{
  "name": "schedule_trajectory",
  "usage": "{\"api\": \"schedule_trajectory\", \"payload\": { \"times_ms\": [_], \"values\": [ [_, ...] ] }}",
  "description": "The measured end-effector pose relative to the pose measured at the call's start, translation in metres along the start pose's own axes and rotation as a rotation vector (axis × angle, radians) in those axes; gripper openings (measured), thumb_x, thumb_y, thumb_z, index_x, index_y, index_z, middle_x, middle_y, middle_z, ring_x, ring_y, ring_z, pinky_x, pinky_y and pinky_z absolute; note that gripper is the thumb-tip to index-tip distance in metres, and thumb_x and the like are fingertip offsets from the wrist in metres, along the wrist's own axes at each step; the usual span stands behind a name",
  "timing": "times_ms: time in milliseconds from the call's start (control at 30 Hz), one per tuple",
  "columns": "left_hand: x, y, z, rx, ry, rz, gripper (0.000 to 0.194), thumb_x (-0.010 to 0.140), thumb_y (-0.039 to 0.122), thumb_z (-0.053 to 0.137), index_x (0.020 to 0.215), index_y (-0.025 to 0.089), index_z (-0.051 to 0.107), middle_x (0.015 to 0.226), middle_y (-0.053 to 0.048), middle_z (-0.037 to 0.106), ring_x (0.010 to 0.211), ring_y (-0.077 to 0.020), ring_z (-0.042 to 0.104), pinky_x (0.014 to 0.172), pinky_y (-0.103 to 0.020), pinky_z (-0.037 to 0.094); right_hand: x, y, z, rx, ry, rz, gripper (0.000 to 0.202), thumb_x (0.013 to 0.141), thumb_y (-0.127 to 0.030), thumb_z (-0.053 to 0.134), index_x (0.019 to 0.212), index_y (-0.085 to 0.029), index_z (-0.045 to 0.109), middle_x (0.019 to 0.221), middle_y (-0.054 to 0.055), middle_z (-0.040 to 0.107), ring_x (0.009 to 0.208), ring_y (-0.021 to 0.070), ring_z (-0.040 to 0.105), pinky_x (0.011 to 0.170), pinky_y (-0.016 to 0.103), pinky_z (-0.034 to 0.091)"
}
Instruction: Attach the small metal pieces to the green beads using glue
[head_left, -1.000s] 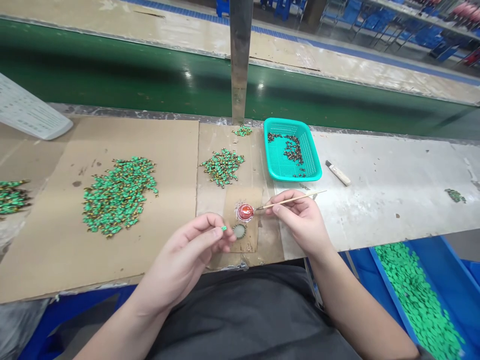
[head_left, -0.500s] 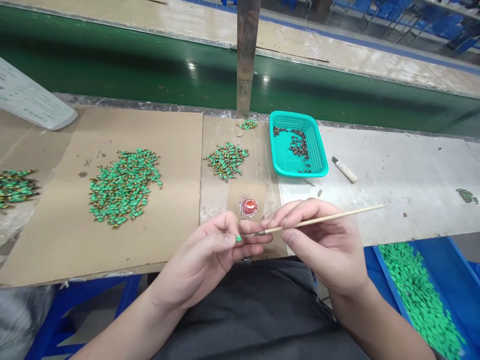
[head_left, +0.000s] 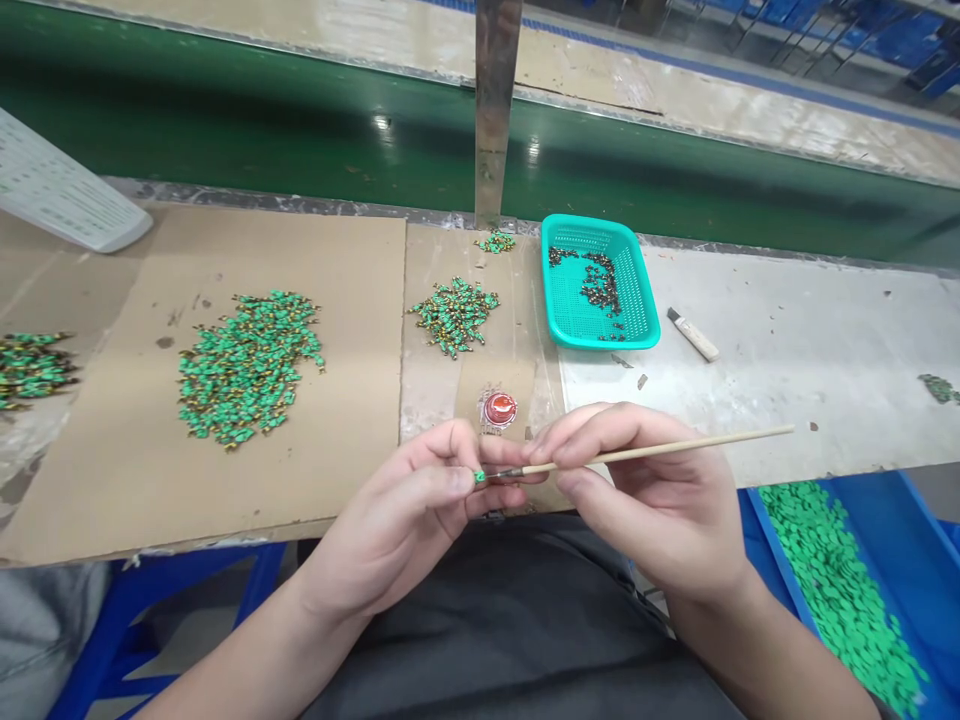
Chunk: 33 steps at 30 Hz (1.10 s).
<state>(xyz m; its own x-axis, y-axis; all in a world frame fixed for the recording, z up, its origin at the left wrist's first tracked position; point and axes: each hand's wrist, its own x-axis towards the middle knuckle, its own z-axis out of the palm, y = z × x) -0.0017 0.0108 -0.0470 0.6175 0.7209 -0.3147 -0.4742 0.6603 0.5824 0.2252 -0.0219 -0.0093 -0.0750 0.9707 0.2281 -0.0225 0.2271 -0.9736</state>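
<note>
Cardboard (head_left: 360, 400) covers the table (head_left: 750, 400), perhaps against paint. The left hand (head_left: 405, 515) pinches a green piece (head_left: 479, 477), probably for steadiness; the right hand (head_left: 652, 505) has its grip closed around the brush (head_left: 675, 448), tip near the piece.

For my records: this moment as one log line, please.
left hand: pinches green piece; right hand: holds brush; brush tip: at piece

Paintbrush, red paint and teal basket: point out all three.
Paintbrush (head_left: 660, 449): head view, on its wooden handle.
Red paint (head_left: 500, 409): head view, on its glossy surface.
Teal basket (head_left: 567, 302): head view, on a bare part of its floor.
</note>
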Motion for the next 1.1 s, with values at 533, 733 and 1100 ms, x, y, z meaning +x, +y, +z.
{"api": "schedule_trajectory", "payload": {
  "times_ms": [533, 733, 1100],
  "values": [
    [-0.004, 0.001, -0.003, 0.071, -0.087, 0.094, 0.014, 0.101, 0.032, 0.096, 0.094, 0.022, 0.088, 0.127, -0.008, 0.096, 0.116, -0.0252, 0.091, 0.101, -0.030, 0.073, -0.002, -0.006, 0.000, -0.048, -0.038, -0.080, 0.027, 0.099, 0.002, 0.081, 0.111, -0.022, 0.086, 0.107, 0.005, 0.090, 0.102, 0.0202, 0.087, 0.096, 0.034, 0.072],
    [-0.004, 0.002, 0.001, 0.093, -0.079, 0.101, 0.014, 0.100, 0.031, 0.097, 0.094, 0.022, 0.088, 0.125, -0.007, 0.096, 0.113, -0.0226, 0.092, 0.095, -0.023, 0.072, -0.002, -0.010, 0.002, -0.080, -0.034, -0.102, 0.026, 0.099, 0.001, 0.082, 0.112, -0.021, 0.085, 0.108, 0.005, 0.090, 0.101, 0.0211, 0.088, 0.095, 0.036, 0.073],
    [-0.009, 0.001, 0.001, 0.127, -0.059, 0.132, 0.016, 0.102, 0.033, 0.095, 0.093, 0.023, 0.087, 0.129, -0.007, 0.096, 0.119, -0.0246, 0.091, 0.097, -0.024, 0.072, -0.001, -0.008, 0.003, -0.063, -0.028, -0.133, 0.025, 0.098, 0.000, 0.084, 0.112, -0.021, 0.085, 0.104, 0.006, 0.089, 0.097, 0.0230, 0.088, 0.093, 0.040, 0.074]
  ]
}}
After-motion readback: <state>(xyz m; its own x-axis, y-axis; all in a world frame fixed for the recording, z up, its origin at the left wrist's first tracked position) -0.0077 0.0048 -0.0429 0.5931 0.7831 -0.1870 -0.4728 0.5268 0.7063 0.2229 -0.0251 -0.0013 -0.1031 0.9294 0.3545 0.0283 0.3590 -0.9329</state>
